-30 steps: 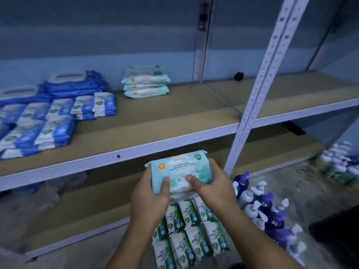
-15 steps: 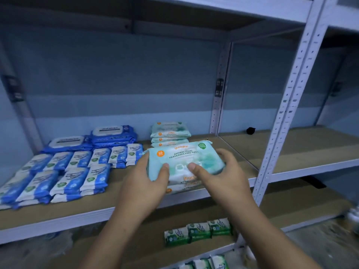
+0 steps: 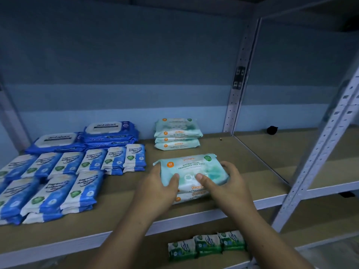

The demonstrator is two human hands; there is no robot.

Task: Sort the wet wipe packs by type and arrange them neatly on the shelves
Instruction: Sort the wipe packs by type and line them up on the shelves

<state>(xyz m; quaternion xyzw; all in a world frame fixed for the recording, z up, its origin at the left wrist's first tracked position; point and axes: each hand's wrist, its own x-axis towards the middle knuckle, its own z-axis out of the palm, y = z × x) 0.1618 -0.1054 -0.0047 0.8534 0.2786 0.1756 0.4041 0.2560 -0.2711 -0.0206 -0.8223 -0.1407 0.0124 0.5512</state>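
Note:
A small stack of pale teal fragrance-free wipe packs (image 3: pixel 191 165) sits low over the brown shelf board (image 3: pixel 242 164), near its front. My left hand (image 3: pixel 157 188) grips the stack's left end and my right hand (image 3: pixel 228 184) grips its right end, thumbs on the top pack. Behind it, a stack of the same teal packs (image 3: pixel 177 135) stands at the back of the shelf. To the left lie rows of small blue-and-white antibacterial packs (image 3: pixel 64 177) and large dark blue antabax packs (image 3: pixel 109 133). Whether the held stack touches the board I cannot tell.
Three small green packs (image 3: pixel 206 244) lie in a row on the lower shelf. A grey perforated upright (image 3: pixel 318 148) stands at the right front, another upright (image 3: pixel 236 94) at the back. A small black object (image 3: pixel 272 130) sits on the right-hand shelf bay.
Both hands have carried the teal stack up from floor level, then forward and down onto the middle shelf in front of the matching stack. The view has moved closer.

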